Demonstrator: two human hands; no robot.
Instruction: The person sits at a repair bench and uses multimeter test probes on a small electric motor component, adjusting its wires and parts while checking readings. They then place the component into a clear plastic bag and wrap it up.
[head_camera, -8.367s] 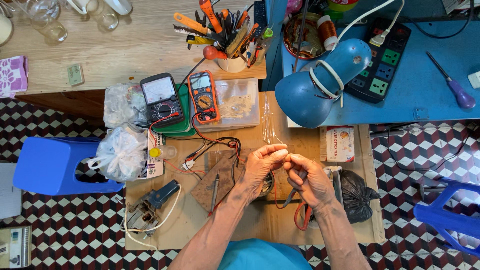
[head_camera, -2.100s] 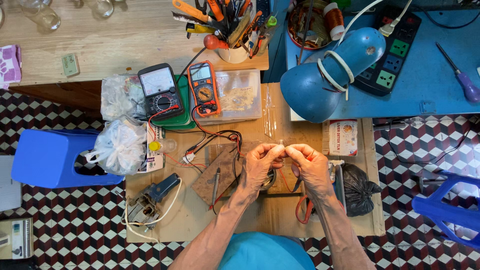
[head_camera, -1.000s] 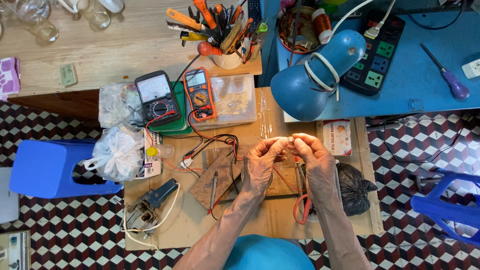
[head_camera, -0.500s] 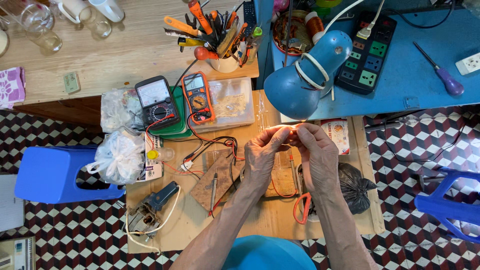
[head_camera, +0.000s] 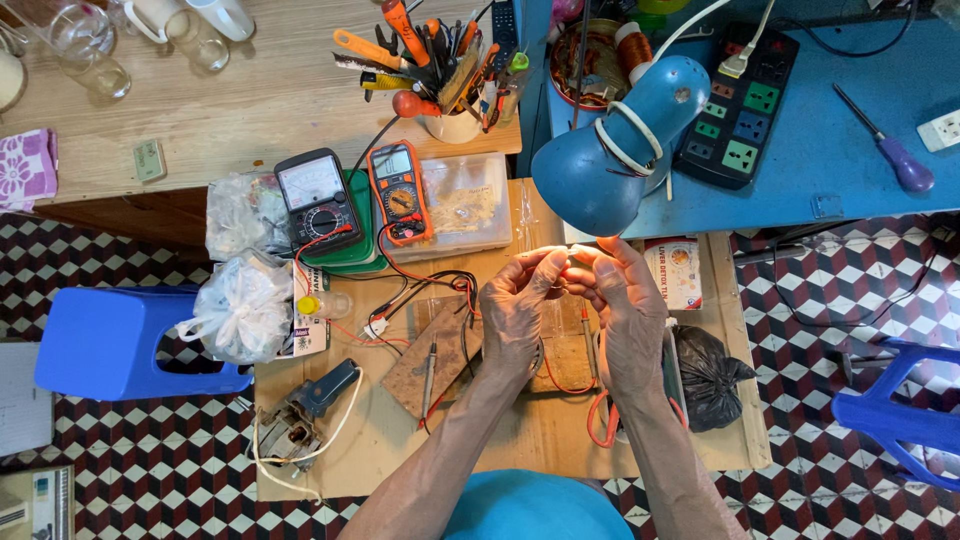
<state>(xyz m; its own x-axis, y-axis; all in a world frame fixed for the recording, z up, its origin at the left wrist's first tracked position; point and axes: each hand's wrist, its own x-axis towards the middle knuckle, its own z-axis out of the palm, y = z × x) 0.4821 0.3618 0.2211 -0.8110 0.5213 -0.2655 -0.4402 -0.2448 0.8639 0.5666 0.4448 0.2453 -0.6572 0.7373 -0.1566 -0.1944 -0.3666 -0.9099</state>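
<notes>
Together, two hands, left hand (head_camera: 515, 310) and right hand (head_camera: 625, 305), pinch one small part (head_camera: 568, 256).

I see a glossy blue metal lamp shade (head_camera: 608, 160), matt brown cardboard (head_camera: 520, 440) under my work, a grained wooden desk (head_camera: 260, 110), and crinkled clear plastic bags (head_camera: 243, 305).

A small home electronics repair workshop: two multimeters (head_camera: 360, 200) sit left of the blue lamp (head_camera: 615, 150), a cup of screwdrivers and pliers (head_camera: 440, 70) above-left of it, a power strip (head_camera: 740, 105) right of it.
</notes>
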